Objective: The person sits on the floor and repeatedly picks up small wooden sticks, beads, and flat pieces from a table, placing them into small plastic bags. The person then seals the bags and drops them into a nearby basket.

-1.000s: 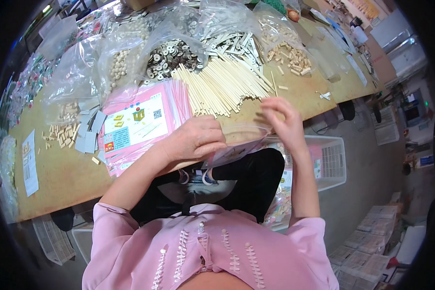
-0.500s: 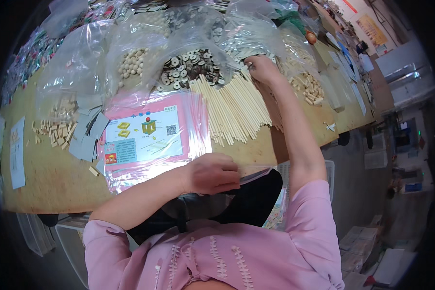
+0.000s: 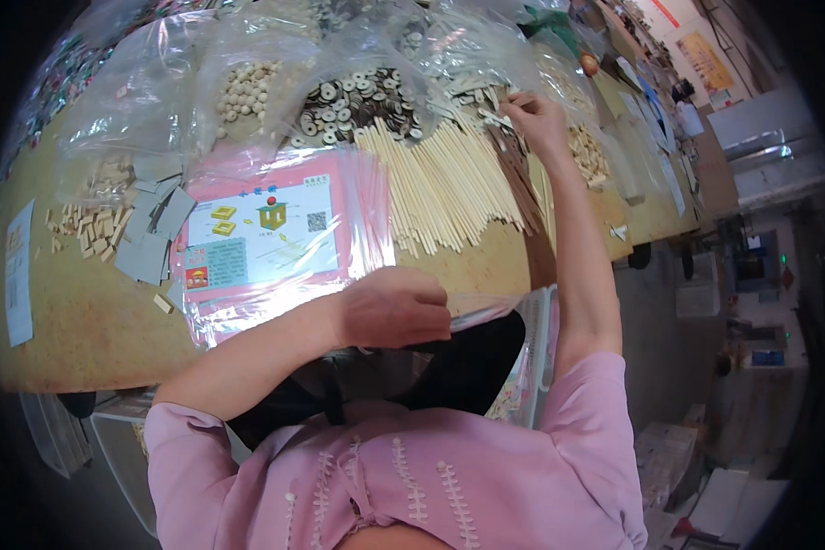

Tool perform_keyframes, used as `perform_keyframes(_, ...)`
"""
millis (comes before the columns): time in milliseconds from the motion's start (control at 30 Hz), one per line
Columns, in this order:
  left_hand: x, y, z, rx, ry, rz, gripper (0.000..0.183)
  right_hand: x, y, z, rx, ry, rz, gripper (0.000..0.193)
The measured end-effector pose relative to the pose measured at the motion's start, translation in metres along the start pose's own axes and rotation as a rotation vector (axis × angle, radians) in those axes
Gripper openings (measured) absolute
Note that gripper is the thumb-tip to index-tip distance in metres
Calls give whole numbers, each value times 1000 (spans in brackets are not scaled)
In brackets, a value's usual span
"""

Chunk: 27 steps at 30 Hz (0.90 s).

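Observation:
My left hand is closed at the table's near edge, its fingers curled round the edge of a clear plastic bag that extends to the right. Beyond it lies a stack of pink-bordered printed sheets in clear plastic. My right hand reaches to the far side, thumb and fingers pinched together over small pale flat pieces. What they grip is too small to make out. Left of that forearm, a spread of thin wooden sticks lies beside dark brown strips.
Open plastic bags spill wooden balls, round discs with holes and small wooden blocks. Grey cards and more small blocks lie at left. A white paper sheet rests at the far left.
My right hand has shifted right and a little nearer, away from the sticks' far ends. The left hand keeps its closed grip at the table edge. The whole view has tilted slightly.

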<state>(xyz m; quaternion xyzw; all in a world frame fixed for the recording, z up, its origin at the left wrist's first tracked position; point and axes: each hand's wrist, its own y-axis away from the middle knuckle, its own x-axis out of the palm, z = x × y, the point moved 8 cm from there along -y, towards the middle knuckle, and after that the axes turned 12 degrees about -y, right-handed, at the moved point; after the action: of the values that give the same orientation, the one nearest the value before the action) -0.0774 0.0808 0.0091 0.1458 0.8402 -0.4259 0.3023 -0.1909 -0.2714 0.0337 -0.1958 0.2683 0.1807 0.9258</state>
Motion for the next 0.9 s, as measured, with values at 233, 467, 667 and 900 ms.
perform_keyframes(233, -1, 0, 0, -90, 92, 99, 12, -29, 146, 35, 256, -856, 57, 26)
perform_keyframes(467, 6, 3, -18, 40, -60, 59, 14, -25, 271, 92, 196, -606, -2, 17)
perform_keyframes(667, 15, 6, -23, 104, -126, 34, 15, 2, 310, 108, -194, -269, 75, 19)
perform_keyframes(900, 26, 18, -8, -292, 168, 165, 30, 16, 318, 107, -129, 0, 135, 23)
